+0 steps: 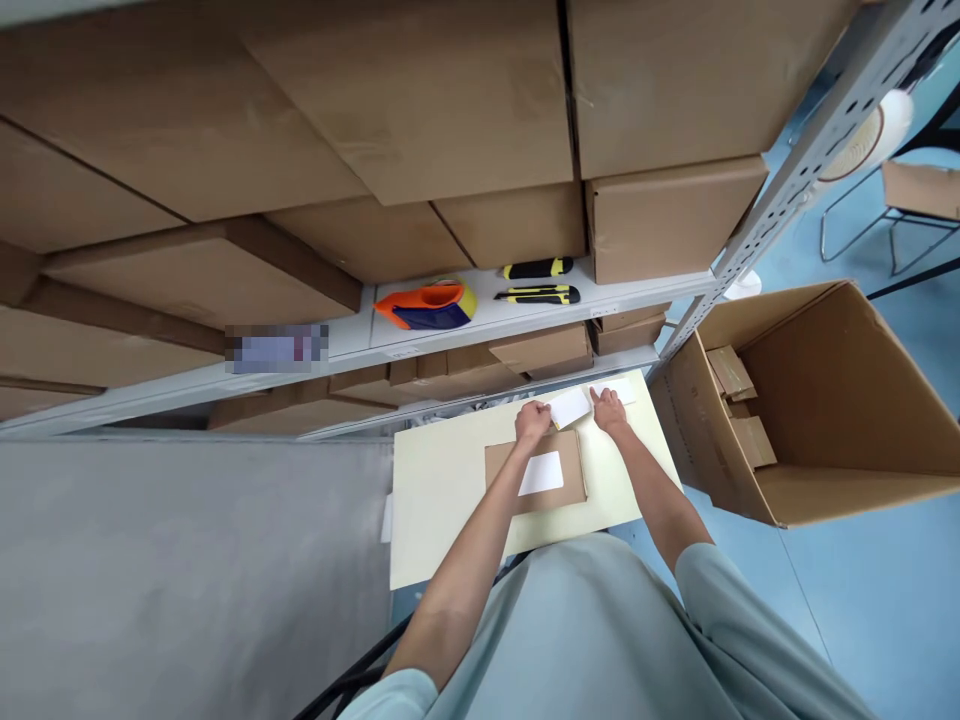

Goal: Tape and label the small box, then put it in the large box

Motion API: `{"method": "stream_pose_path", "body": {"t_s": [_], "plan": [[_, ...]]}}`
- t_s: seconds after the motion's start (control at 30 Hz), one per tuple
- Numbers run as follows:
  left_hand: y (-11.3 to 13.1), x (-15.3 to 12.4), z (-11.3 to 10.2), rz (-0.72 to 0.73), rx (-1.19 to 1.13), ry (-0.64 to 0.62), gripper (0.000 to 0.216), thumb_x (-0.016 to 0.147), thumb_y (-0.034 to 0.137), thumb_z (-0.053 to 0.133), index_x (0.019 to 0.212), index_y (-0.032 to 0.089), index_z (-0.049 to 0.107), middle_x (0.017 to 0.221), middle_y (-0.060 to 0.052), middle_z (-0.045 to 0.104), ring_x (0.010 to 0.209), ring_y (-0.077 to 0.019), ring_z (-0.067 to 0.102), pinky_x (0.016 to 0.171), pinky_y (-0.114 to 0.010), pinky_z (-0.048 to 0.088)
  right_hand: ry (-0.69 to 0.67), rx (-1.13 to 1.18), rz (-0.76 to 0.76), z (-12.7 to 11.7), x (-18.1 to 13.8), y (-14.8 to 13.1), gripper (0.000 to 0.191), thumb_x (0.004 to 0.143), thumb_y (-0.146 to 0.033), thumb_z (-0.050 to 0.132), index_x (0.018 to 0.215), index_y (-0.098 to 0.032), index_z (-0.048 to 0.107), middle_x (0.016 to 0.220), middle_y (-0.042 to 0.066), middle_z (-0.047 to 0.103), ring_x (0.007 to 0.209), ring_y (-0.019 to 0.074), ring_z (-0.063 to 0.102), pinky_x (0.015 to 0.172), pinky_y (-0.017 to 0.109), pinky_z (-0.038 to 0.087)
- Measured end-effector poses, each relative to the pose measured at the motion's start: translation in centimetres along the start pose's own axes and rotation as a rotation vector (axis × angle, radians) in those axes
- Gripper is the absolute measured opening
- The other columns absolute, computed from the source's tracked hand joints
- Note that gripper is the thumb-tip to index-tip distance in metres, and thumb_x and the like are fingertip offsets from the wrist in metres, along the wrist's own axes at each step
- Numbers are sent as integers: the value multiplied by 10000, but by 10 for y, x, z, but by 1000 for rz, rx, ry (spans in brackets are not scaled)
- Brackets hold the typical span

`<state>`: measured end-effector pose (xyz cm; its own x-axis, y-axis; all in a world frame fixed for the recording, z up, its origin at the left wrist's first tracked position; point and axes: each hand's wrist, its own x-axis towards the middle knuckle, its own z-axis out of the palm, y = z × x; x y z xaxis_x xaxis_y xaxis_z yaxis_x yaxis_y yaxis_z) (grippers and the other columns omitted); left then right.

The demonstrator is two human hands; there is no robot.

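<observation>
My left hand (532, 422) pinches the left edge of a white label (570, 408), which is held above the far edge of a flat cardboard box (499, 460). Another white label (541, 473) lies on top of that box, partly behind my left forearm. My right hand (608, 411) rests with its fingers out at the near left end of a stack of white labels (624, 389). Its fingertips are close to the held label's right edge; whether they touch it I cannot tell. Beneath everything is a cream-coloured tabletop (435, 500).
A shelf (480, 318) beyond the table carries cardboard boxes (675, 225), an orange and blue tape dispenser (427, 305) and two yellow-black utility knives (538, 294), (537, 269). To the right stands a large open carton (847, 400) with small boxes (753, 442) inside.
</observation>
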<state>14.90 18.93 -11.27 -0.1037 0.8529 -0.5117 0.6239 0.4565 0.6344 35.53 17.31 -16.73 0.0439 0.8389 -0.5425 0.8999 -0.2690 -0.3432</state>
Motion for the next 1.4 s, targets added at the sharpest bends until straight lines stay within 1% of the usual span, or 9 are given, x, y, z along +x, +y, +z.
{"method": "stream_pose_path", "body": {"t_s": [0.2, 0.37, 0.47, 0.57, 0.63, 0.73, 0.8, 1.0, 1.4], "plan": [[-7, -41, -47, 79, -246, -96, 389, 901, 591, 722, 806, 221, 648, 855, -57, 782, 777, -210, 781, 727, -306, 626, 51, 150, -18, -27, -22, -12, 624, 1054, -302, 491, 1639, -84, 507, 1480, 272, 645, 1424, 353, 579, 1158, 429, 465], [-53, -103, -85, 192, -379, -225, 602, 720, 794, 802, 700, 217, 631, 668, -13, 669, 676, -194, 679, 703, -320, 585, 124, 355, -188, -21, -87, -24, 761, 1129, -573, 136, 1365, -186, 747, 1348, 195, 777, 1265, 288, 741, 1055, 399, 585], [-84, -138, -98, 217, -442, -319, 662, 678, 848, 807, 697, 219, 604, 661, 3, 637, 671, -183, 642, 684, -313, 548, 43, 838, -323, 4, -136, -33, 631, 929, -778, 600, 1215, -254, 805, 1208, 156, 824, 1122, 328, 796, 999, 451, 637], [-101, -160, -109, 210, -483, -400, 664, 691, 847, 804, 730, 218, 593, 674, 11, 634, 690, -182, 629, 702, -314, 527, -53, 869, -329, 28, -176, -49, 462, 769, -682, 845, 1032, -302, 840, 953, 89, 815, 891, 300, 801, 868, 444, 668], [-106, -168, -117, 239, -454, -423, 653, 721, 834, 786, 752, 207, 608, 681, 13, 632, 695, -176, 612, 701, -302, 496, 42, 806, -355, 38, -194, -65, 441, 760, -631, 872, 1036, -289, 848, 1012, 96, 797, 956, 302, 789, 908, 458, 660], [-104, -174, -133, 302, -376, -434, 617, 771, 786, 764, 797, 178, 670, 687, 13, 631, 700, -167, 591, 685, -279, 447, 225, 682, -445, 39, -209, -91, 547, 762, -577, 893, 1214, -277, 823, 1364, 141, 735, 1323, 343, 677, 1144, 517, 552], [-100, -175, -143, 340, -354, -448, 571, 806, 732, 757, 842, 164, 715, 707, 3, 656, 711, -171, 601, 688, -277, 444, 227, 602, -506, 32, -212, -108, 463, 811, -564, 864, 1177, -283, 827, 1455, 133, 703, 1436, 346, 593, 1228, 535, 464], [-99, -179, -174, 374, -519, -380, 518, 826, 681, 763, 902, 169, 762, 893, -72, 786, 847, -235, 724, 785, -321, 556, 19, 660, -441, 1, -220, -152, 380, 902, -617, 752, 864, -240, 784, 930, 48, 802, 932, 266, 731, 897, 383, 568], [-133, -200, -223, 369, -683, -307, 510, 860, 669, 758, 997, 177, 771, 838, -77, 798, 804, -235, 773, 688, -309, 572, 138, 818, -317, -19, -255, -222, 466, 793, -669, 819, 756, -213, 728, 796, 46, 755, 729, 204, 640, 693, 315, 503]]}}
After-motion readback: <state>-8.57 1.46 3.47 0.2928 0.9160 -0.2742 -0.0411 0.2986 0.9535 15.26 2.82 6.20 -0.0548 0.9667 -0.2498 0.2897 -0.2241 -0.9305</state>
